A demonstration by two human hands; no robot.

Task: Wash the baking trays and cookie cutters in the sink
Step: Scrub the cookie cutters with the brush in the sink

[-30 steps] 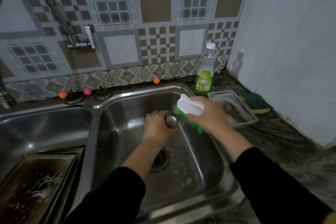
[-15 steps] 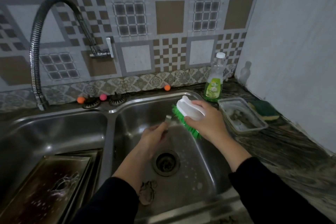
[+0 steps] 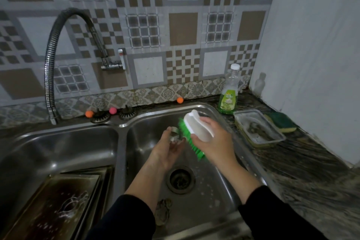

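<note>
Head view: left hand (image 3: 167, 152) cradling cookie cutter (image 3: 174, 136), right hand (image 3: 214, 142) gripping brush (image 3: 196, 128), long axis front-to-back.

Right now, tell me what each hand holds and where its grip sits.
Left hand holds a small metal cookie cutter in its fingers. Right hand grips the scrub brush around its white back, bristles toward the cutter.

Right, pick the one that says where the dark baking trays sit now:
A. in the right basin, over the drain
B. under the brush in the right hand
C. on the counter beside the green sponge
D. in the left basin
D: the dark, soapy metal baking trays lie stacked in the left basin of the steel double sink, away from both hands.
</note>
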